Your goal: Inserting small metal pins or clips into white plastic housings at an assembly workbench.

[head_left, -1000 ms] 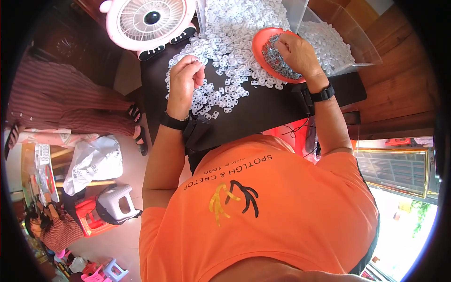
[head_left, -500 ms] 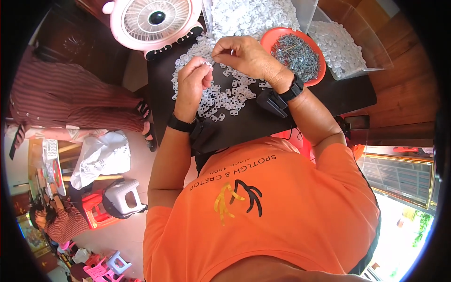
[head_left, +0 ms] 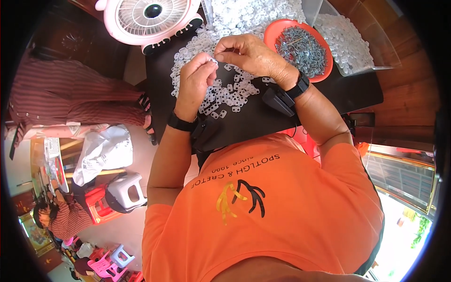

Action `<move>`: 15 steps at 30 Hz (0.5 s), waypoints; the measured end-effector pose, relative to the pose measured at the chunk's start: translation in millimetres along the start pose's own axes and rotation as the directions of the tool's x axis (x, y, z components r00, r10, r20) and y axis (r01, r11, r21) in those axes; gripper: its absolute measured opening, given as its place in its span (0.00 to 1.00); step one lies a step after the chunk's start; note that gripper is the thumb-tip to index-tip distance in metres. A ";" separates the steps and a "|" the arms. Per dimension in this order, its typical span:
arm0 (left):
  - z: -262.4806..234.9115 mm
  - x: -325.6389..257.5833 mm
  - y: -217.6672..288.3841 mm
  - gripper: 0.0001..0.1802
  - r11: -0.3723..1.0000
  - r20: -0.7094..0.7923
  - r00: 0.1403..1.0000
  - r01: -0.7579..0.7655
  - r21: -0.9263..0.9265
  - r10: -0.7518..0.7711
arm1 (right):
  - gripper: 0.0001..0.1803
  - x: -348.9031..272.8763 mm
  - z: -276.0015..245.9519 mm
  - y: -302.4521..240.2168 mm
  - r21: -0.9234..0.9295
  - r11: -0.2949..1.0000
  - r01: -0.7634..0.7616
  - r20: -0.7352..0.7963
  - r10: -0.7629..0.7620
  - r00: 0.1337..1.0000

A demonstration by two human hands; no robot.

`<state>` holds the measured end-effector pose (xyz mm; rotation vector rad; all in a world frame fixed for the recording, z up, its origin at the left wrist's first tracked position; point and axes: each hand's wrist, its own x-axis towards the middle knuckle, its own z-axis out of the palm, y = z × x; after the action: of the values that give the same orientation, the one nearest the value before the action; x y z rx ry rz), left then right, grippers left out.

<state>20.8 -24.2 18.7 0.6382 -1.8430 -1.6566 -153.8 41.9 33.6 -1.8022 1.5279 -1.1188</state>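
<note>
My left hand [head_left: 195, 82] pinches a small white plastic piece with holes [head_left: 213, 61] between thumb and fingertips. My right hand [head_left: 251, 56] meets it from the right, its thumb and forefinger closed at the piece's edge. Whatever those right fingertips grip is too small to make out. Under and around both hands lies a loose heap of similar white pieces [head_left: 230, 96] on the dark table [head_left: 235, 129]. Just beyond my right wrist sits an orange-red bowl [head_left: 327, 66] of thin grey metal fasteners [head_left: 300, 49], perhaps screws or nails.
Clear bins full of white pieces [head_left: 256, 14] [head_left: 345, 44] stand at the back. A pink fan [head_left: 152, 28] occupies the back left. A person in striped clothes [head_left: 75, 94] is at the left; another person [head_left: 70, 218] is farther off, near several stools [head_left: 127, 192].
The right fingertips have come closer to the white piece, and the two hands now meet. The view has shifted slightly.
</note>
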 end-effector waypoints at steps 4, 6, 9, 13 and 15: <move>2.1 -1.1 1.5 0.10 1.000 -0.034 0.999 0.017 -0.011 -0.017 | 0.05 0.2 -2.7 0.9 0.005 0.999 0.049 -0.005 -0.049 0.999; 1.1 -0.9 0.7 0.10 1.000 -0.030 0.999 0.017 -0.005 -0.017 | 0.05 -0.7 -5.2 -0.2 0.010 0.999 0.041 0.001 -0.041 0.999; 0.4 -0.9 1.0 0.10 0.999 -0.017 1.000 0.022 0.025 -0.022 | 0.06 -0.3 -6.1 0.7 -0.022 0.999 0.036 0.026 -0.036 0.999; 1.1 -0.9 2.1 0.10 0.997 -0.007 0.999 0.040 0.066 -0.039 | 0.05 -0.8 -6.3 -0.7 -0.048 0.998 0.049 0.052 -0.046 0.998; 0.8 -0.5 0.1 0.10 0.998 -0.011 0.999 0.041 0.048 -0.041 | 0.05 -0.6 -6.8 0.3 -0.054 0.997 0.053 0.049 -0.050 0.998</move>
<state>20.6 -23.2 18.7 0.7079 -1.8791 -1.6362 -159.7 43.2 36.8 -1.9016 1.5069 -1.0593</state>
